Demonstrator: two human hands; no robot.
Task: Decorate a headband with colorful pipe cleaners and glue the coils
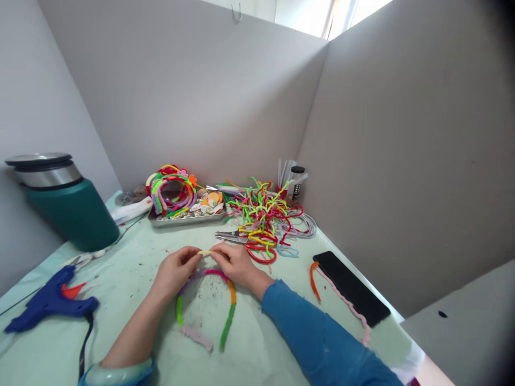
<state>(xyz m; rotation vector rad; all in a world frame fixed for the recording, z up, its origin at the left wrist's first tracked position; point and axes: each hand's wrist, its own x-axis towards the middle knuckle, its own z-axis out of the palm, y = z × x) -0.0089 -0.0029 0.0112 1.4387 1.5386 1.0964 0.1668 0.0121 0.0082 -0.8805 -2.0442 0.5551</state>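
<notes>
A headband wrapped in coloured pipe cleaners lies arched on the pale green table, with pink, orange, green and purple stretches. Both hands meet at its top. My left hand pinches one end of a short yellowish pipe cleaner piece, and my right hand pinches the other end, fingers closed. The headband's two ends point toward me.
A blue glue gun lies at the left, near a green jug. A metal tray holds finished headbands and small decorations. A heap of pipe cleaners, scissors, a black phone and loose pink and orange pipe cleaners lie to the right.
</notes>
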